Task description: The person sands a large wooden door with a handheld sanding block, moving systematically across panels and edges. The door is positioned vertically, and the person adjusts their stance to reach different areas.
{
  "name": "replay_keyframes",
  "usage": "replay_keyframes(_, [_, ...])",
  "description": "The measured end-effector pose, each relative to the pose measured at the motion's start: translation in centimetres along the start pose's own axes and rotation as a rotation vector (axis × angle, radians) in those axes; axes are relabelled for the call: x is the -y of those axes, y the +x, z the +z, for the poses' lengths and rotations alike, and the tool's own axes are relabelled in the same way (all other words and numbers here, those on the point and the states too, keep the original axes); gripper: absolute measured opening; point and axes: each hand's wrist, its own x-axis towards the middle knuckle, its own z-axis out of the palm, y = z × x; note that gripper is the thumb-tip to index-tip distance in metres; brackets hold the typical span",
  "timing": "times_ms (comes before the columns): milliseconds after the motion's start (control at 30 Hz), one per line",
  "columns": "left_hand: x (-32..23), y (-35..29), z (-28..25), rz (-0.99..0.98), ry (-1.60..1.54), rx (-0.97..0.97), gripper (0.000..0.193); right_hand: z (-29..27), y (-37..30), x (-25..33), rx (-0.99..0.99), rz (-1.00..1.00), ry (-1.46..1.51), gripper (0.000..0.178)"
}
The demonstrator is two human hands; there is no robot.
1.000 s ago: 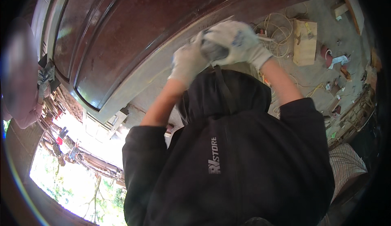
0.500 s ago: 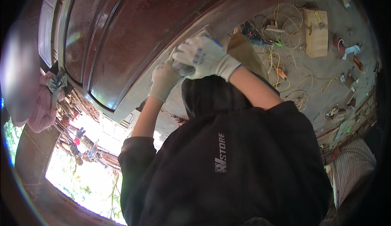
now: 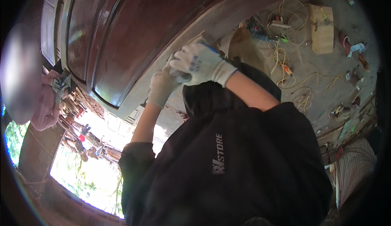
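Both my hands wear white knit gloves with grey palms, and they meet at the pale edge (image 3: 140,81) of a large dark red-brown glossy wooden panel with curved mouldings (image 3: 138,34). My right hand (image 3: 199,63) lies over the top, fingers bent around and against the left. Just under it, nearer the panel, my left hand (image 3: 162,83) has its fingers curled. A flat, pale piece (image 3: 201,37) shows beyond the right knuckles; whether it is held or part of the edge I cannot tell. The fingers hide whatever lies between them.
Left, another person's gloved hand (image 3: 61,83) is by the panel's far end. On the floor at right lie a wooden box (image 3: 322,28), tangled yellow cords (image 3: 303,100), a power strip (image 3: 281,24), a blue power tool (image 3: 258,34) and scraps. Bright daylight enters at lower left.
The view has shifted slightly, so the floor things sit a little further right. My hands stay together at the panel's edge, moved slightly. The other person's hand remains by the panel.
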Motion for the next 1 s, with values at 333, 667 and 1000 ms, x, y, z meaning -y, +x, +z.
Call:
replay_keyframes(333, [8.9, -2.5, 1.4, 0.1, 0.224, 0.069, 0.041, 6.3, 6.7, 4.8, 0.155, -0.13, 0.011, 0.045])
replay_keyframes(667, [1.5, -0.4, 2.2, 0.02, -0.06, -0.082, 0.061, 1.0, 0.8, 1.3, -0.029, -0.081, -0.041, 0.049])
replay_keyframes(1000, [9.9, -3.9, 7.0, 0.006, 0.084, 0.084, 0.062, 7.1, 2.5, 6.2, 0.085, -0.106, 0.019, 0.046])
